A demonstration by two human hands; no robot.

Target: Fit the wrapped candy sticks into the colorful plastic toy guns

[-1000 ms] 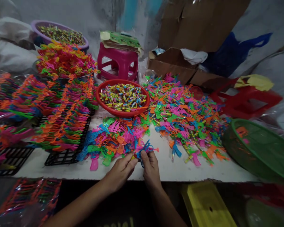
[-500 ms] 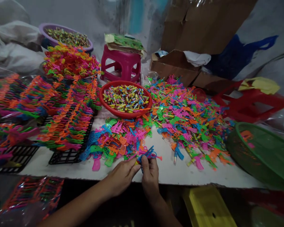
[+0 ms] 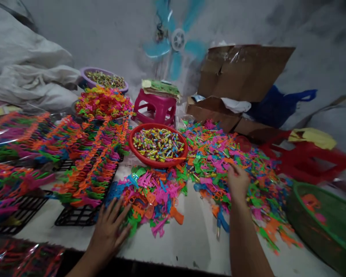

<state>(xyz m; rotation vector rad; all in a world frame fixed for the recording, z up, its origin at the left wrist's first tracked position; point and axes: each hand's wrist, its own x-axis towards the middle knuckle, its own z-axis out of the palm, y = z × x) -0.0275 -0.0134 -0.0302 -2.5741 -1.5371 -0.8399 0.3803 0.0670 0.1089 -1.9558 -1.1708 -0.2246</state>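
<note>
Right now the left hand [image 3: 108, 232], lower left of centre, lies flat with fingers spread, palm down, gripping nothing; fingertips touch the near edge of the small heap of mixed-colour plastic toy pieces [image 3: 150, 192] at frame centre. Right hand [image 3: 238, 182], right of centre, reaches into the large heap of pink, green, orange and blue plastic toy pieces [image 3: 233, 161]; fingers curl down into the pile, back of hand to camera, cannot tell if it has pinched a piece. Both heaps sit on the white tabletop [image 3: 187, 238], bare strip between them. Just behind the small heap: round red plastic bowl [image 3: 158, 145] full of small multicolour tubes. Left of the left hand: black plastic grid tray [image 3: 77, 215] carrying rows of stacked orange, green and pink toy pieces [image 3: 89, 165]; more such rows run to the left edge. Behind the bowl: pink plastic stool [image 3: 155, 109] with a stack of green printed cards [image 3: 160, 87] on top. Upper left: purple plastic basin [image 3: 103, 79] holding small pieces, beside grey-white sacks [image 3: 25, 73]. Upper centre: blurred blue fan [image 3: 177, 40] against the wall. Upper right: brown cardboard boxes [image 3: 242, 73], blue bag [image 3: 276, 107] beside them. Right: red plastic stool [image 3: 305, 157] with yellow cloth [image 3: 313, 137] on it. Lower right corner: green plastic mesh basket [image 3: 323, 223], a few pieces inside.
</note>
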